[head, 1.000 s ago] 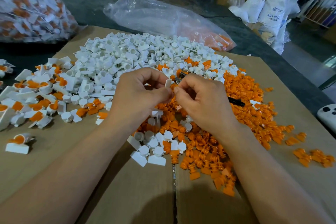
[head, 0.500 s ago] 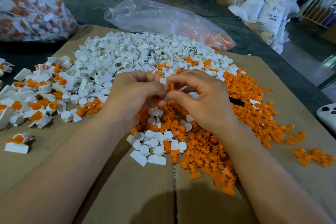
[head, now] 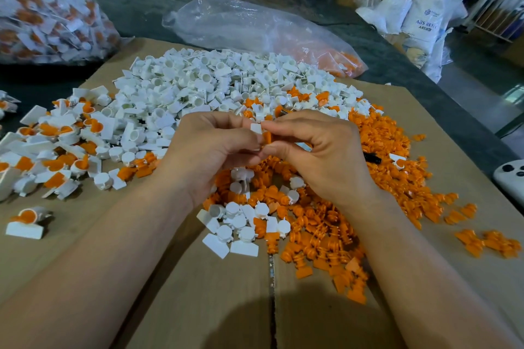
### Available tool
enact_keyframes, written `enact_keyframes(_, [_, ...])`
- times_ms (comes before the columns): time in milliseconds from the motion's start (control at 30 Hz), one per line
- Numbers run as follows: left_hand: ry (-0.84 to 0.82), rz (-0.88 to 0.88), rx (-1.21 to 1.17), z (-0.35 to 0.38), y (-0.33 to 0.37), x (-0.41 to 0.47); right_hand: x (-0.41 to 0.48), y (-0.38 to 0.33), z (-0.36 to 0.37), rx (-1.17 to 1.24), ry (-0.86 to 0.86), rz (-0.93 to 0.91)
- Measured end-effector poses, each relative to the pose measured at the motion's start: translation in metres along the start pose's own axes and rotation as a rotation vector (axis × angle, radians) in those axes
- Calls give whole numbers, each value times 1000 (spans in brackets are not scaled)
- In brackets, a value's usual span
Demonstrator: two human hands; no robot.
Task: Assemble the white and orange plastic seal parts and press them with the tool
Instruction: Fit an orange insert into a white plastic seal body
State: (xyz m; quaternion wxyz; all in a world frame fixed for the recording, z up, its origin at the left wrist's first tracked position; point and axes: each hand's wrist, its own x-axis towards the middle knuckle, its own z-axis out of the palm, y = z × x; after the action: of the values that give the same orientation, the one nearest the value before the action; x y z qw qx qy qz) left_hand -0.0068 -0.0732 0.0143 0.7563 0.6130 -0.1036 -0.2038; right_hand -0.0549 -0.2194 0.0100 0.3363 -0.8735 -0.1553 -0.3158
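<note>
White seal part [head: 256,128] pinched in my left hand [head: 209,150], orange part [head: 267,136] pinched in my right hand [head: 323,156], parts touching between hands. White sack [head: 425,25] far beyond right hand says "ABS".

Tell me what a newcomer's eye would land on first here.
At centre the left hand pinches a white part and the right hand an orange part, close together. Behind them a heap of white parts spreads over the cardboard, with a heap of orange parts to its right. Assembled white-and-orange seals lie at the left.
</note>
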Motion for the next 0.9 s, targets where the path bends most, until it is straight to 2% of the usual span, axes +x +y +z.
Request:
enact_keyframes(200, [28,-9,-2,0,0,1,-1,-2,0,86,-23,76])
enact_keyframes(367, [20,-96,-75,-2,2,2,-2,1,-1,158,-52,161])
enact_keyframes(533, [26,-114,-75,-2,1,2,-2,2,1,103,-80,174])
enact_keyframes(900, [-10,-94,-65,-2,2,2,-2,-1,0,163,-45,172])
